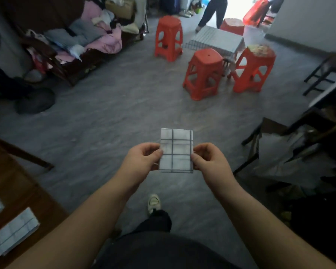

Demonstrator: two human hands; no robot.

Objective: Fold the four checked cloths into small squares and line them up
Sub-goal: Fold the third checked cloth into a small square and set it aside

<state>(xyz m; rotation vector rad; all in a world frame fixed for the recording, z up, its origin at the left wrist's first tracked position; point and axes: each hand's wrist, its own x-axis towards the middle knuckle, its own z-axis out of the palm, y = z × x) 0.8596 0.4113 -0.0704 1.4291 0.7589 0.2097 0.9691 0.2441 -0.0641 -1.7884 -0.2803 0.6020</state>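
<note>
Both hands pinch the folded cloth (176,150): left hand (142,159) at 9 o'clock edge, right hand (209,160) at 3. Folding looks done; next, lay it on worktop (27,191) beside the cloth (16,231) at 8.

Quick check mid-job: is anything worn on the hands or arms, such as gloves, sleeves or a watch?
Nothing worn shows. The left hand and right hand have no gloves, rings or wristbands visible. Both forearms are uncovered down to the bottom edge of the view, and no sleeve shows.
</note>
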